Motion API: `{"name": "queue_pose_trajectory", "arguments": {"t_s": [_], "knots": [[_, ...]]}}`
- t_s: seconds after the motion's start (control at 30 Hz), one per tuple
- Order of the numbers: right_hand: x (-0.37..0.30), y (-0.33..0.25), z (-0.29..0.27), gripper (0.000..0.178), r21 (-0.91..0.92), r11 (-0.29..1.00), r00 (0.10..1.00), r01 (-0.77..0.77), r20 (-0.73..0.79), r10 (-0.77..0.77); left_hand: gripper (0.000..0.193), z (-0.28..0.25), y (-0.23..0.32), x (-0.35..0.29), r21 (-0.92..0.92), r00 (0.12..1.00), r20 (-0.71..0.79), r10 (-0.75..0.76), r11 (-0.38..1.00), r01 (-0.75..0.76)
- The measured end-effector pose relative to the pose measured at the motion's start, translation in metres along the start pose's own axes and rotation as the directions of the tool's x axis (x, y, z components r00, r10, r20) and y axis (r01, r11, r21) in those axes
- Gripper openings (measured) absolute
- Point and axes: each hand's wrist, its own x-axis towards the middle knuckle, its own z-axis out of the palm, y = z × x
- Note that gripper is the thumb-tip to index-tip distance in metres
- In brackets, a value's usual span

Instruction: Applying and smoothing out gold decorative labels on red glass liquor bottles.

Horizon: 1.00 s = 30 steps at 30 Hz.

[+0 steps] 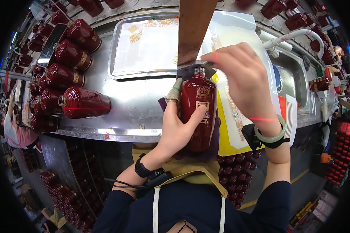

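A dark red glass bottle stands in front of me with its clear threaded neck pointing away. My left hand is wrapped round its left side, the thumb pressing on a gold decal on the front. A pale cloth cover wraps one left finger. Just beyond the neck, my right hand is closed, its fingertips pinched at a brown upright post. A small dark thing shows at those fingertips, too hidden to name. Purple cloth lies around the bottle.
On the metal bench, several red bottles lie or stand at left. A tray with white sheet and gold decals is behind. To the right are a yellow-edged sheet of decals, a sink and a white curved pipe.
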Motion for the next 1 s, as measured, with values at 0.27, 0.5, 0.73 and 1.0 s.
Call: {"name": "queue_pose_trajectory", "arguments": {"t_s": [0.27,0.5,0.73,1.0], "knots": [[-0.068,-0.038,0.002,0.048,0.621,0.317,0.638,-0.717,0.4,0.659,0.075,-0.019,0.004,-0.003,-0.266,0.985,0.117,-0.127,0.952,0.155],[-0.09,-0.064,0.026,0.076,0.696,0.07,0.507,-0.715,0.446,0.738,0.08,-0.017,0.007,-0.001,-0.139,0.987,0.138,-0.084,0.985,0.103],[-0.099,-0.074,0.03,0.079,0.675,0.108,0.507,-0.73,0.428,0.748,0.084,-0.023,-0.008,-0.011,-0.144,0.987,0.122,-0.109,0.982,0.126],[-0.109,-0.066,0.032,0.078,0.677,0.174,0.576,-0.715,0.428,0.696,0.084,-0.016,0.0,-0.013,-0.176,0.986,0.148,-0.071,0.98,0.097]]}}
